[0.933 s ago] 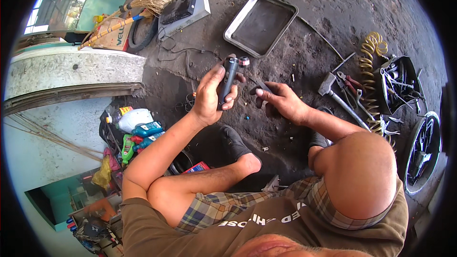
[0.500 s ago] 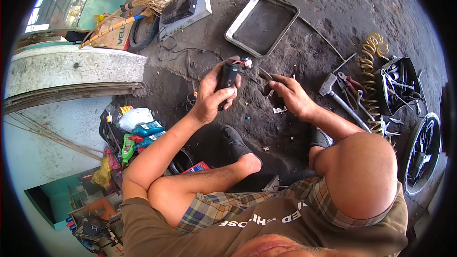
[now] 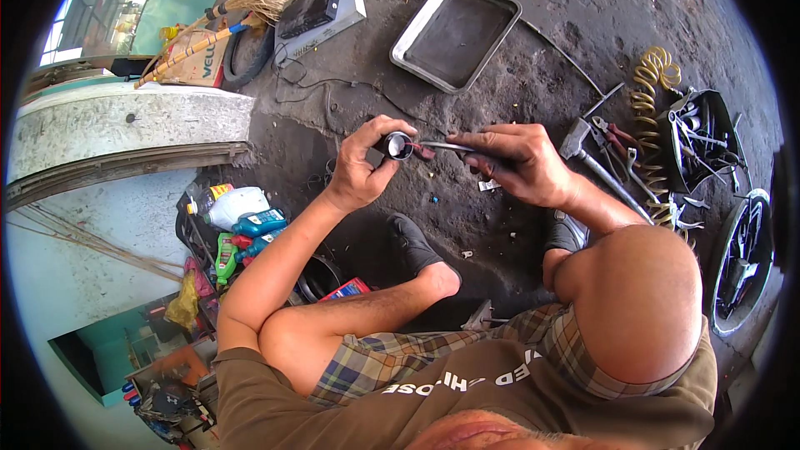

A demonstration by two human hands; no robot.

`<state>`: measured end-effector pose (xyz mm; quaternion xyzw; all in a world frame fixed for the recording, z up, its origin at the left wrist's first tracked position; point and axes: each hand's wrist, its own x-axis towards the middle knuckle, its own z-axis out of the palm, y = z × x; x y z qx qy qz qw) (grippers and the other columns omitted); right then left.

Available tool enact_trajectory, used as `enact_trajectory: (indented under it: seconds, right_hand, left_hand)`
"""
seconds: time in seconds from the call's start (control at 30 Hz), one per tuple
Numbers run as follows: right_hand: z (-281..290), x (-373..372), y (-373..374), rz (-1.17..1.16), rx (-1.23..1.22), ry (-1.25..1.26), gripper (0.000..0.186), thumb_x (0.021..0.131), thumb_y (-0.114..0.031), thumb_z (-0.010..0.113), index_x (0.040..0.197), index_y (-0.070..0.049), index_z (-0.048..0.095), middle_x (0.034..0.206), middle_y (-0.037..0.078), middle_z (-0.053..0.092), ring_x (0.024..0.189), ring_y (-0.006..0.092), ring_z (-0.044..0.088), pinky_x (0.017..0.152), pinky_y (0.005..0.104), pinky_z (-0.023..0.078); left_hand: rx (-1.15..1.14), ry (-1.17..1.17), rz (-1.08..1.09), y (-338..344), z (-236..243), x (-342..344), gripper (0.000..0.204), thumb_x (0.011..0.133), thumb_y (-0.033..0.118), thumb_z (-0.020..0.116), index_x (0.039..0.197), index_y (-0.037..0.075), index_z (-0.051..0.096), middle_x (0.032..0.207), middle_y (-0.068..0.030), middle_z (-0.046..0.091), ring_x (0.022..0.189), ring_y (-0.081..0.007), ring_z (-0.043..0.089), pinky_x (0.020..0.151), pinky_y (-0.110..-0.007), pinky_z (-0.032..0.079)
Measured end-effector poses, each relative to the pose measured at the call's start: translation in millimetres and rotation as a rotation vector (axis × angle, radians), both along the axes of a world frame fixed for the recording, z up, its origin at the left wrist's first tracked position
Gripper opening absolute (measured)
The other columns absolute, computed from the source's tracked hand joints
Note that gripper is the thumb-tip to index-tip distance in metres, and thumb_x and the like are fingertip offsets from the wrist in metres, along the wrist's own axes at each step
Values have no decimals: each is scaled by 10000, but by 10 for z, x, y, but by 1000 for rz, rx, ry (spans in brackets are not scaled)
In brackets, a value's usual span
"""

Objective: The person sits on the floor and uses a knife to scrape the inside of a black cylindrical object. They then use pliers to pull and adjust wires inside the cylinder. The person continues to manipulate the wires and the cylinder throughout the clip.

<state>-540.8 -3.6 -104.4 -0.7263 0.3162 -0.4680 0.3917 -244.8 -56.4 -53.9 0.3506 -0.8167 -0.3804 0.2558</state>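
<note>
My left hand [image 3: 358, 171] is closed around a black cylinder [image 3: 387, 148], like a small flashlight body. Its round end faces up, with a pale disc [image 3: 395, 145] showing inside the rim. At the right side of the rim is a short red wire [image 3: 414, 146], and a small dark red piece [image 3: 426, 152] hangs by it. My right hand [image 3: 529, 165] grips a slim grey metal tool [image 3: 448, 146] between thumb and fingers. The tool's tip points left, close to the wire; whether they touch I cannot tell.
A metal tray [image 3: 454, 33] lies beyond my hands. To the right are a hammer [image 3: 577, 140], red-handled pliers [image 3: 615, 135], a yellow coiled hose [image 3: 643, 100], a black tool bin [image 3: 708, 137] and a round basin [image 3: 718, 317]. Bottles [image 3: 237, 210] stand at left, near a grey box [image 3: 342, 12] and broom [image 3: 262, 0].
My left hand has tipped the cylinder so its round end faces up. My right hand has moved left, bringing the slim tool to the rim. The silver part at the cylinder's top no longer shows clearly.
</note>
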Motion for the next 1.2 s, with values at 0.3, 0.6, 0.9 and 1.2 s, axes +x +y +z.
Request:
enact_trajectory:
  seconds: [0.3, 0.6, 0.9, 1.2]
  right_hand:
    - [458, -9, -95, 14, -200, 351, 355, 874, -151, 793, 1225, -115, 758, 875, 95, 642, 874, 318, 690, 754, 460, 575]
    - [594, -14, -220, 47, -264, 565, 194, 871, -147, 729, 1035, -54, 775, 896, 149, 704, 905, 347, 739, 779, 461, 603]
    - [650, 110, -249, 106, -160, 722, 203, 846, -151, 737, 1035, -75, 748, 874, 135, 682, 878, 342, 726, 733, 477, 598]
    - [419, 190, -73, -3, -171, 593, 157, 889, -144, 694, 1004, -54, 752, 868, 153, 723, 861, 367, 758, 738, 490, 613]
  left_hand:
    - [-110, -144, -46, -36, 89, -53, 456, 729, -83, 638, 1151, 73, 716, 1058, -106, 737, 1001, -322, 707, 928, -395, 524]
    - [-193, -265, -140, -118, 181, -113, 479, 736, -45, 649, 1187, 90, 735, 1006, -111, 741, 940, -322, 696, 874, -404, 492]
    - [-209, -311, -183, -150, 175, -151, 504, 722, -59, 617, 1190, 84, 736, 970, -109, 716, 922, -323, 680, 845, -409, 473]
    - [-165, -288, -130, -79, 37, -98, 510, 720, -28, 594, 1200, 76, 732, 1003, -136, 720, 948, -352, 681, 873, -416, 480]
